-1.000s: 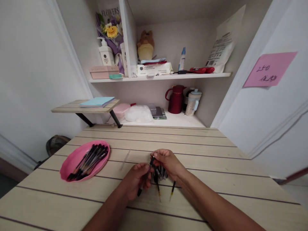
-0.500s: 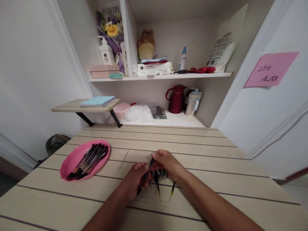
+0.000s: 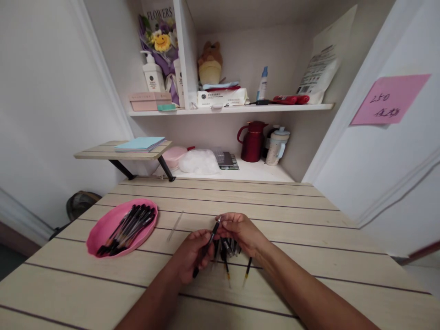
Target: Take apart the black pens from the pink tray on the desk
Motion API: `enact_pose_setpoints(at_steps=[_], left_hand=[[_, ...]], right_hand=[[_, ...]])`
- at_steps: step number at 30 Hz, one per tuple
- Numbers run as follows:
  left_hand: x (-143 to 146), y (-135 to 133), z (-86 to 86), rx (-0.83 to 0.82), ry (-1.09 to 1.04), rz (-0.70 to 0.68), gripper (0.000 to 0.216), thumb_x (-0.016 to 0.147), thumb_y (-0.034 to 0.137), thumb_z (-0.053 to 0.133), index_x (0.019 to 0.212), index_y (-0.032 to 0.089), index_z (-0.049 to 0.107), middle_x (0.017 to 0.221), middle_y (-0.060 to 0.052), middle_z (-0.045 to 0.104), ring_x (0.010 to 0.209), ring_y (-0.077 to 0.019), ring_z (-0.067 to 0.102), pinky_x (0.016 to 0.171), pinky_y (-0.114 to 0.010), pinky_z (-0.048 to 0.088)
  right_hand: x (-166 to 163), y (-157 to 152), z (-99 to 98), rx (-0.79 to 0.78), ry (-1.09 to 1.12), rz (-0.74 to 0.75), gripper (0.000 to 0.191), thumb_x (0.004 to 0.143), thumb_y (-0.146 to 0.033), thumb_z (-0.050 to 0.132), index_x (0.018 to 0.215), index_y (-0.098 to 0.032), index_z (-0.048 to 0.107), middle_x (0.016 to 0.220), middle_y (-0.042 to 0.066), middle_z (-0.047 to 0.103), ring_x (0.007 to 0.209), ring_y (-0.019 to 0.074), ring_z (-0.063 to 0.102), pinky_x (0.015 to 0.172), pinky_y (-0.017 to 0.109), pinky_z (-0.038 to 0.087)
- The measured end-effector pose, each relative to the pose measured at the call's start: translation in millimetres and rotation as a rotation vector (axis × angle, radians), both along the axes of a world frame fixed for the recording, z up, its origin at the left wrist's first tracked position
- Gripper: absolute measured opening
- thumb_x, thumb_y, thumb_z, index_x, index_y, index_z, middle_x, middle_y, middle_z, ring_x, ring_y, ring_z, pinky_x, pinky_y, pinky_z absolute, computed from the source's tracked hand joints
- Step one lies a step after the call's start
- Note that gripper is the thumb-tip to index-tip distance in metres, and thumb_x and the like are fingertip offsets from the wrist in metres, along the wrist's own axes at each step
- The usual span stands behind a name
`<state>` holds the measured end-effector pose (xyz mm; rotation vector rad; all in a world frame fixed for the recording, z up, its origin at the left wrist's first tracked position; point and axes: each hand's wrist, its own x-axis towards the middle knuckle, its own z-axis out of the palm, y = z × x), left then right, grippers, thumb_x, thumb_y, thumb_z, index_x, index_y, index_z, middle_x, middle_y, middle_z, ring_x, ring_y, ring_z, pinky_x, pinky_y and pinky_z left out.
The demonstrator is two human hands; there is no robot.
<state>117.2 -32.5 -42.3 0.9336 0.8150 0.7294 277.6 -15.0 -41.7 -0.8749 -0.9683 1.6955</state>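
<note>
A black pen (image 3: 213, 230) slants between my two hands, its silvery tip pointing up and away. My left hand (image 3: 195, 253) is closed around the barrel, and the lower black end sticks out beneath it. At the tip, the fingers of my right hand (image 3: 237, 230) are closed in a pinch; whether a small part sits between them is hidden. Under and between the hands lie several pen parts (image 3: 227, 247), partly covered. Two ink refills with yellowish ends, a left refill (image 3: 227, 269) and a right refill (image 3: 247, 271), point toward me.
A pink dish (image 3: 99, 228) of several black pens (image 3: 132, 227) stands at the left. One clear thin tube (image 3: 175, 226) lies between dish and hands. Behind are a small raised stand (image 3: 94, 150) with blue paper (image 3: 140, 144), a red jug (image 3: 253, 142) and a cup (image 3: 277, 146).
My right thumb has shifted off the pen's upper end, so the silvery tip now shows. The left hand keeps its hold on the barrel. The view has moved slightly.
</note>
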Motion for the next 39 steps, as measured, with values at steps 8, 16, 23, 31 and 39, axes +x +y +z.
enact_pose_setpoints(at_steps=[8, 16, 23, 31, 39], left_hand=[[-0.7, -0.3, 0.1, 0.035, 0.051, -0.037, 0.028, 0.073, 0.042, 0.052, 0.080, 0.014, 0.052, 0.050, 0.004, 0.050, 0.028, -0.0022, 0.035, 0.027, -0.015, 0.015], [-17.3, 6.3, 8.7, 0.040, 0.113, -0.153, 0.029, 0.075, 0.040, 0.047, 0.083, 0.014, 0.054, 0.047, 0.006, 0.047, 0.026, -0.0012, 0.027, 0.028, -0.016, 0.013], [-39.5, 17.0, 15.2, 0.316, 0.587, -0.124, 0.021, 0.070, 0.037, 0.052, 0.069, 0.016, 0.051, 0.043, 0.008, 0.039, 0.032, -0.0032, 0.027, 0.034, -0.016, 0.018], [-68.1, 53.9, 4.2, 0.807, 1.451, 0.319, 0.012, 0.071, 0.025, 0.048, 0.073, 0.015, 0.053, 0.075, -0.008, 0.057, 0.074, -0.0194, 0.054, 0.067, -0.028, 0.037], [-69.4, 59.8, -7.4, 0.696, 1.572, 0.259, 0.015, 0.068, 0.014, 0.045, 0.078, 0.010, 0.055, 0.082, -0.018, 0.059, 0.078, -0.0246, 0.056, 0.067, -0.033, 0.037]], right_hand=[[-2.7, 0.5, -2.1, 0.006, -0.127, -0.112, 0.026, 0.060, -0.035, 0.068, 0.066, -0.013, 0.057, 0.045, -0.002, 0.055, 0.041, 0.0081, 0.050, 0.041, 0.018, 0.033], [12.3, 8.5, 7.5, 0.092, 0.038, -0.171, 0.028, 0.060, -0.030, 0.069, 0.082, -0.014, 0.062, 0.073, 0.003, 0.064, 0.062, 0.0084, 0.056, 0.056, 0.018, 0.041], [32.1, 25.9, 8.6, 0.113, 0.033, -0.665, 0.028, 0.061, -0.033, 0.066, 0.082, -0.017, 0.057, 0.062, -0.004, 0.055, 0.053, 0.0069, 0.054, 0.048, 0.017, 0.042], [37.4, 32.5, -10.4, 0.219, -0.524, -0.499, 0.025, 0.067, -0.036, 0.052, 0.081, -0.015, 0.058, 0.052, -0.004, 0.048, 0.041, 0.0091, 0.046, 0.038, 0.020, 0.033], [20.7, 17.9, -11.4, 0.389, -1.121, -0.171, 0.019, 0.069, -0.026, 0.048, 0.065, -0.015, 0.063, 0.057, 0.001, 0.058, 0.056, 0.0126, 0.052, 0.051, 0.021, 0.034]])
